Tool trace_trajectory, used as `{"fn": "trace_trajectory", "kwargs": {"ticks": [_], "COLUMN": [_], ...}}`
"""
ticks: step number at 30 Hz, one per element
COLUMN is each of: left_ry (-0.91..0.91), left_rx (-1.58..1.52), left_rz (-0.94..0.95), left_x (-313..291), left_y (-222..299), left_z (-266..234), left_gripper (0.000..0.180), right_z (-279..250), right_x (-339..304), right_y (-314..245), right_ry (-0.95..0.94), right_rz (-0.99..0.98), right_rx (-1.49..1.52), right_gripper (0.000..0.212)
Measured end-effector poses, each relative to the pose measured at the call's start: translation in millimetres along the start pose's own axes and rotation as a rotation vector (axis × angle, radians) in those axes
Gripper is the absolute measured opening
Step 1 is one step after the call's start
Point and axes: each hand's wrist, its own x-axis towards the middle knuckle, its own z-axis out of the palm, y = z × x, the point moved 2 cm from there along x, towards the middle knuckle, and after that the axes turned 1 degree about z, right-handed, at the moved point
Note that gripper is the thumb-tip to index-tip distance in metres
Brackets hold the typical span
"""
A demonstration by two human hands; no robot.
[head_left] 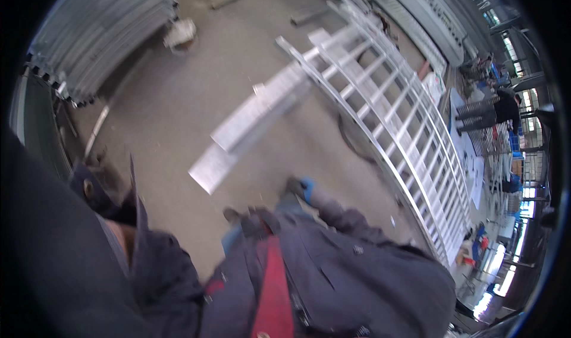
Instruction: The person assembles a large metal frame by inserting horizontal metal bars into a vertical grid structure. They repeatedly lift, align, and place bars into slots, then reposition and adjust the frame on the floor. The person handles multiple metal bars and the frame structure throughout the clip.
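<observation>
My right hand (300, 189), in a dark glove with blue on it, hangs low in front of my jacket, beside my jeans. Its fingers are small and blurred, and nothing can be made out in them. My left hand does not show; only dark jacket cloth fills the left side. Nearest ahead of the right hand, apart from it, are two overlapping flat pale metal strips (256, 113). To the right stretches a long whitish metal frame (389, 133) with many crossbars, like a railing panel. The strips reach up to its near left corner.
Stacked grey metal profiles (107, 32) stand at the far left, with a whitish bundle (180, 35) at their corner. More long profiles (428, 17) lie at the far right. Beyond the frame, a person (496, 113) in dark clothes stands among racks and materials.
</observation>
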Motion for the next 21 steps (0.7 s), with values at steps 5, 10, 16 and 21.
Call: {"fn": "trace_trajectory", "kwargs": {"ticks": [5, 10, 16, 21], "left_ry": [-0.036, -0.081, -0.117, -0.121], "left_rx": [0.139, 0.190, 0.233, 0.225], "left_rz": [-0.003, -0.013, -0.012, 0.025], "left_x": [-54.9, -85.7, -90.5, -79.1], "left_y": [-16.7, -33.0, -68.8, -116.1], "left_z": [-94.7, -147.7, -180.1, -194.5], "left_gripper": [0.060, 0.062, 0.066, 0.069], "right_z": [88.8, 115.7, 146.3, 175.8], "right_x": [-12.0, -6.7, 54.7, 102.2], "right_y": [-91.6, -154.6, -178.9, -234.6], "right_ry": [-0.096, -0.220, -0.203, -0.208], "right_rz": [-0.151, 0.014, 0.003, -0.074], "right_rx": [-0.167, -0.265, -0.281, -0.284], "right_gripper": [0.042, 0.050, 0.053, 0.051]}}
